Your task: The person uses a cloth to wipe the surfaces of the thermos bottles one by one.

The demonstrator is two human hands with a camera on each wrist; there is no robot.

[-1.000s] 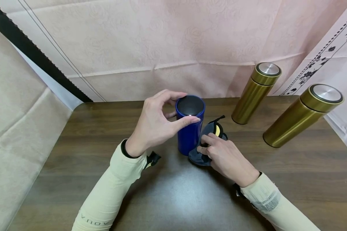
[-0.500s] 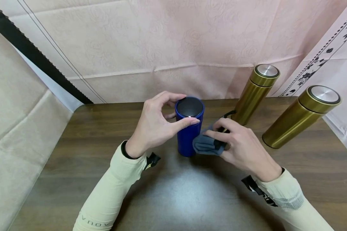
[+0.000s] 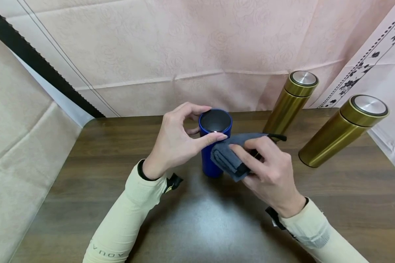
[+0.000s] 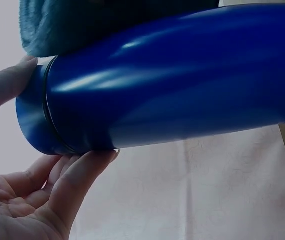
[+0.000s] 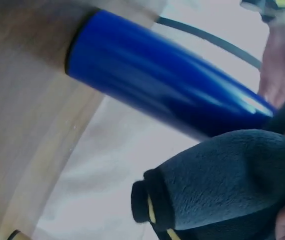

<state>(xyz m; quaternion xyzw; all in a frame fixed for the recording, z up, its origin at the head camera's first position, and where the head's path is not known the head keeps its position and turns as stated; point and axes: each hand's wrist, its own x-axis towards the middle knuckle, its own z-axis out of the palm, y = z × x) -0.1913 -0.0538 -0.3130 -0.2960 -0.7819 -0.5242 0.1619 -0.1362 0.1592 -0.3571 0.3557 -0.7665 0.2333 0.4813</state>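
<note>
A blue thermos bottle (image 3: pixel 210 166) with a dark top stands upright on the table. My left hand (image 3: pixel 177 137) holds it near the top, thumb on the near side and fingers on the far side. The left wrist view shows the thumb and fingers at the cap end of the bottle (image 4: pixel 182 85), around a seam. My right hand (image 3: pixel 273 170) grips a bunched grey-blue cloth (image 3: pixel 228 157) against the bottle's upper right side. Black and yellow edging shows on the cloth (image 5: pixel 222 175) in the right wrist view. Part of the bottle is hidden behind the cloth.
Two gold thermos bottles stand to the right, one at the back (image 3: pixel 289 104) and a nearer one (image 3: pixel 342 133). Pale patterned fabric (image 3: pixel 191 54) hangs behind the wooden table (image 3: pixel 118 153) and along its sides.
My right hand has lifted the cloth from low beside the bottle up to near its rim, and the cloth has become bunched. My left hand stays in place on the bottle.
</note>
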